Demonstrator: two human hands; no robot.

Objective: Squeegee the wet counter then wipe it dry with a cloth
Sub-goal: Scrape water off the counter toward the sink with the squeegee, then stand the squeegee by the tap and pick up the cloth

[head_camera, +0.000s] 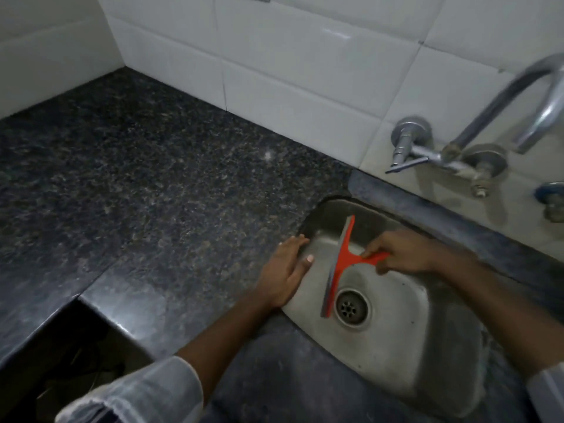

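Note:
A red squeegee (341,264) with a grey rubber blade hangs over the steel sink (406,355), its blade running from the sink's back left down to beside the drain (351,306). My right hand (399,251) is shut on its red handle. My left hand (285,268) lies flat and open on the sink's left rim, fingers on the dark speckled granite counter (146,190) and thumb over the basin edge. No cloth is in view.
White tiled walls (274,71) bound the counter at the back and left. A chrome wall tap (451,148) with a curved spout juts out above the sink's back right. The counter's front edge steps back at the lower left, above a dark gap (61,361).

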